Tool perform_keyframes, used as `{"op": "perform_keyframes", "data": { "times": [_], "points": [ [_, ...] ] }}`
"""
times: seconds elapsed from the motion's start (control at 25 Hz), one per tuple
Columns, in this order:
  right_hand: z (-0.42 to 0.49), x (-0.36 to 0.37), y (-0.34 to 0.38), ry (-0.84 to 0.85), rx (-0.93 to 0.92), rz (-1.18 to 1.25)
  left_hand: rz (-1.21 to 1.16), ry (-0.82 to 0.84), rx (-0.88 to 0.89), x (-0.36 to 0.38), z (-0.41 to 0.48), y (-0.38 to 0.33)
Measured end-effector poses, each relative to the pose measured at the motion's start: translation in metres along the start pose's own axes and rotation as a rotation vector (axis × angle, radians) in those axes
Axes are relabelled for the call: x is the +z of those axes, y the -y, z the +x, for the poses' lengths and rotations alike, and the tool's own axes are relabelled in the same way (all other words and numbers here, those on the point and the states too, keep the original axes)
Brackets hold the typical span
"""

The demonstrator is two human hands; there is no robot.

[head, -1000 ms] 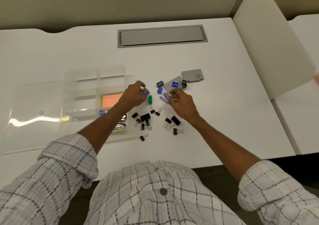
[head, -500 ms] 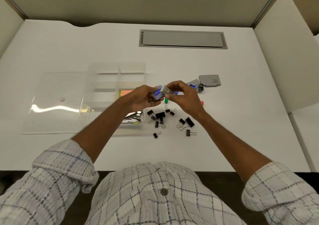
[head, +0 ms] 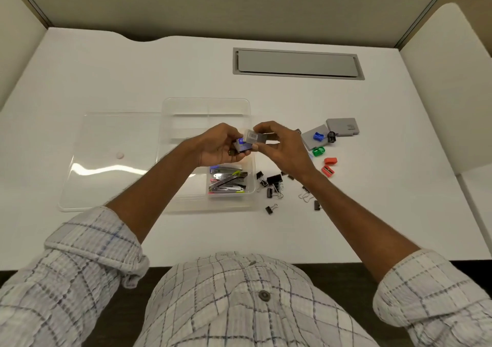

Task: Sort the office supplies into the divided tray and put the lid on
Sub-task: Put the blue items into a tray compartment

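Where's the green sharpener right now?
Head view: the green sharpener lies on the desk right of the right hand, between the blue sharpener and a red sharpener.

Matt, smooth: flat white surface (head: pixel 133 75). Transparent with a faint sheen: clear rectangular plastic divided tray (head: pixel 206 101). Glossy, with a bright glare streak: clear flat plastic lid (head: pixel 111 138). Shiny: small silver metal pieces (head: pixel 226 184). Woven and crinkled: checked white cloth shirt (head: pixel 239 306).
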State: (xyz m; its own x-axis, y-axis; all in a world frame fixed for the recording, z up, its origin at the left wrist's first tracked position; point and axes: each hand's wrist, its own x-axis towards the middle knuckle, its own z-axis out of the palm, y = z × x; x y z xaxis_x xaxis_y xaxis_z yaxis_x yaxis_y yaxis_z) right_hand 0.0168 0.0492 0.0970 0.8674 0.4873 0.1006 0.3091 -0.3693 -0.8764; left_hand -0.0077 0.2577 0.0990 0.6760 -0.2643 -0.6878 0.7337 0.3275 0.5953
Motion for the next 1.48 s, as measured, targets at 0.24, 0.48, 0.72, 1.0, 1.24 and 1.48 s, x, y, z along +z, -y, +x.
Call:
{"op": "perform_keyframes", "data": {
  "times": [0.24, 0.48, 0.72, 1.0, 1.24, 1.48],
  "points": [
    [0.015, 0.019, 0.009, -0.181, 0.206, 0.057, 0.161, -0.195, 0.234, -0.029, -0.003, -0.019],
    [0.009, 0.017, 0.002, -0.242, 0.361, 0.044, 0.541, -0.355, 0.434, -0.053, 0.015, -0.050],
    [-0.001, 0.000, -0.007, -0.273, 0.412, 0.003, 1.091, -0.440, 0.550, -0.045, 0.065, -0.059],
    [0.000, -0.016, -0.024, -0.305, 0.447, -0.005, 1.320, -0.420, 0.623, -0.052, 0.094, -0.057],
    [0.020, -0.006, -0.029, -0.249, 0.383, -0.047, 1.556, -0.326, 0.682, -0.050, 0.090, -0.060],
    [0.029, 0.000, -0.030, -0.223, 0.348, -0.034, 1.533, -0.324, 0.612, -0.059, 0.075, -0.066]
  ]
}}
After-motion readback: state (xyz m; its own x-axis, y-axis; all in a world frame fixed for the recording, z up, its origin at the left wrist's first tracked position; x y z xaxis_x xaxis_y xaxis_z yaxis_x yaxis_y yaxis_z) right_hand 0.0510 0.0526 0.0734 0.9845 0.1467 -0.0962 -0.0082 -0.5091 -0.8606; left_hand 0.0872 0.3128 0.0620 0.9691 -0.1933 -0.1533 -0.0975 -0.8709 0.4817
